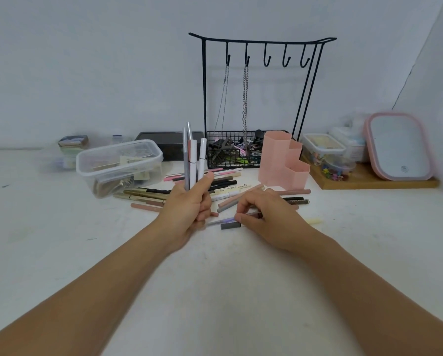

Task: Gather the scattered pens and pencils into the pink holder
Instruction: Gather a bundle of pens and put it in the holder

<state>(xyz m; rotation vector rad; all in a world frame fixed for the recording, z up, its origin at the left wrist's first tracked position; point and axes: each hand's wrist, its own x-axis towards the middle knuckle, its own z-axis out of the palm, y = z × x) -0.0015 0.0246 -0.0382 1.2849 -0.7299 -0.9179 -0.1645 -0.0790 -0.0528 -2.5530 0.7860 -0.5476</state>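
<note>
Left hand (189, 201) is clenched around a bundle of pens (193, 158), held upright, tips pointing up, just near of the scattered pile. Four or five in the fist, white and grey; exact count unclear.

Right hand (261, 214) is down on the white table (228, 291), fingertips pinching at a grey pen (230, 225) lying flat at the near edge of the scatter. A clear purple one (221, 221) lies touching it. Can't tell if I've got one or both under the fingers.

Pink holder (283, 163) sits far-right of both hands, upright, stepped compartments, looks empty from here though I can't see inside. Nothing deposited yet by my read; most of the loose pens (215, 186) are still spread between the holder and the clear plastic tub (120, 163) on the left.

Risks from here:
- Left bundle is gripped low, so the tops can fan out; adding another pen means loosening the fist, and one could slide out.
- Right pinch on a flat round pen: it may roll away or drag the purple neighbour along.
- Route to the holder passes right beside the wire basket (234, 152) and the rack (261, 86) with its hanging chains (245, 104); tall pen tips could snag those.
- Holder is light-looking plastic; dropping a whole bundle in at an angle could tip it.
</note>
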